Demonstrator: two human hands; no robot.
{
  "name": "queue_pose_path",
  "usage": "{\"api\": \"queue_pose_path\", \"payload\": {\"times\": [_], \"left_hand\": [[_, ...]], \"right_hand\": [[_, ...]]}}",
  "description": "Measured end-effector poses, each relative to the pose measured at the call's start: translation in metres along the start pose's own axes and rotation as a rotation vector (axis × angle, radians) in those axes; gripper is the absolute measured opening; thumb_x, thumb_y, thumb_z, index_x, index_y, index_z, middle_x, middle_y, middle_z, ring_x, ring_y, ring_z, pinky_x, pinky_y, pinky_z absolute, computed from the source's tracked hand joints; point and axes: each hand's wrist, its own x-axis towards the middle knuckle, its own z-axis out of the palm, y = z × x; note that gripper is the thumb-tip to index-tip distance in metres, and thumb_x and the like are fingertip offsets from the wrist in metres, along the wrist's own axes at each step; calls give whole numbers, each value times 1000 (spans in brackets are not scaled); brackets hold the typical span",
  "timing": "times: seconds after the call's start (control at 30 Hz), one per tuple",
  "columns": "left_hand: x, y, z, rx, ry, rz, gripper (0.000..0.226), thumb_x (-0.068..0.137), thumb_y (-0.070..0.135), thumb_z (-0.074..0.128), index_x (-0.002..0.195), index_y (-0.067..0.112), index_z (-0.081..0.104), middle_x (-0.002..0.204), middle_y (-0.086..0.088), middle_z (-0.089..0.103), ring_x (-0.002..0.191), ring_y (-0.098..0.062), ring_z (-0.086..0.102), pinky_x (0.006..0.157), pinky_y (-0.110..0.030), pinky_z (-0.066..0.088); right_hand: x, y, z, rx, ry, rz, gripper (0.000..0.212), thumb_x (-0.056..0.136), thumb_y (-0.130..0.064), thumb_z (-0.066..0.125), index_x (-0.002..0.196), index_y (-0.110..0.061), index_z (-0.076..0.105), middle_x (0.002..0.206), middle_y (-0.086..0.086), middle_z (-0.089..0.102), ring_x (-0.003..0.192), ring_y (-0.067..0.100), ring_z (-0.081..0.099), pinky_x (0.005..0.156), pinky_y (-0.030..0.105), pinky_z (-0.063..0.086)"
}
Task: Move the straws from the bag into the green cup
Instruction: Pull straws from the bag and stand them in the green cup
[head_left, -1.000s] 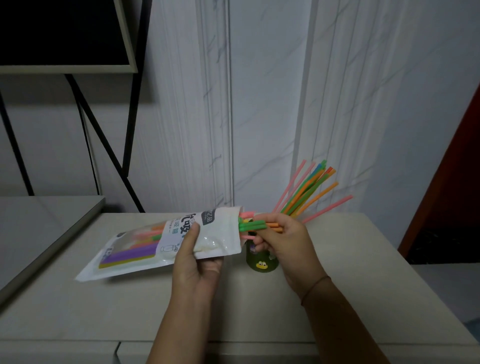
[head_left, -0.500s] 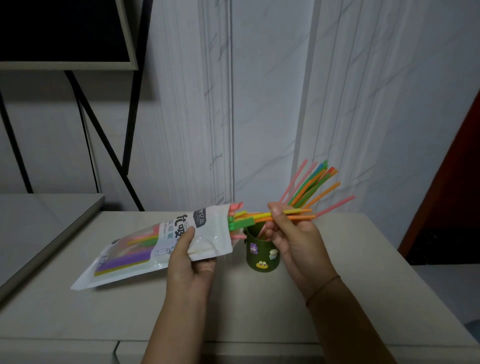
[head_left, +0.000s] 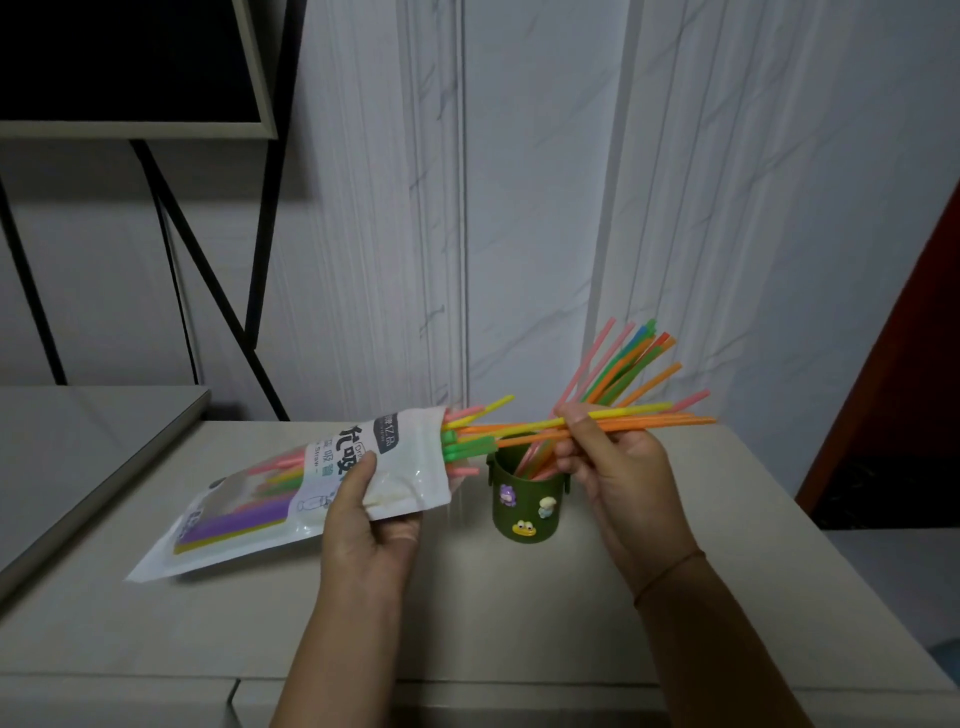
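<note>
A small bundle of orange and yellow straws (head_left: 519, 430) is pinched between the thumb and fingers of the right hand (head_left: 618, 478) and held nearly level just above the cup (head_left: 524, 506). Its near ends lie at the mouth of the bag (head_left: 400, 457); whether they are clear of it cannot be told. The bag is gripped near its open end by the left hand (head_left: 369, 514), thumb on top. Its far corner seems to rest on the desk (head_left: 519, 613), and pink, green and purple straws are seen inside. The step in hand is judged to be the drawing-out of one batch, with the task well along, since many standing straws (head_left: 623, 364) are fanned out of the cup to the right. Next, the bundle must be pulled free, tipped upright and lowered into the cup without the cup being tipped. The desk is pale, with a seam near its front edge. Behind it a white marbled wall (head_left: 540, 208) is seen, a black stand (head_left: 208, 275) at the left, and a red panel (head_left: 924, 364) at the right.
</note>
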Motion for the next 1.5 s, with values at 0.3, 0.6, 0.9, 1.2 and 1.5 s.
{"api": "queue_pose_path", "payload": {"times": [0.3,0.6,0.9,1.2,1.5], "left_hand": [[-6,-13,0,29,14,-20,45,85,1,64,127,16,56,110,-9,73,102,-25,70,90,-51,54],[3,5,2,-46,50,-24,44,89,5,60,132,12,55,120,-8,69,105,-22,67,45,-35,56],[-5,-6,3,-67,31,-79,39,84,4,65,123,11,58,100,-12,76,87,-26,74,47,-38,57],[-8,-8,6,-47,0,-94,35,86,5,63,121,12,60,101,-11,75,81,-26,75,43,-41,55],[-6,-2,3,-39,80,-73,43,87,1,60,128,12,57,109,-11,71,91,-25,70,42,-38,55]], "right_hand": [[-7,16,17,-114,-43,13,8,87,-13,61,83,-12,69,59,0,63,57,12,56,55,18,50],[2,-3,-2,-45,-3,-48,13,88,-10,57,79,-5,66,51,2,61,46,9,57,46,19,50],[0,6,4,-93,-52,3,15,89,-14,58,80,-11,71,57,4,65,56,15,61,56,21,53],[-7,12,14,-159,-95,56,14,90,-16,57,87,-8,69,62,6,71,58,13,68,57,20,55],[-6,5,12,-109,-16,37,19,91,-18,55,82,-10,69,56,6,68,53,14,66,52,20,55]]}}
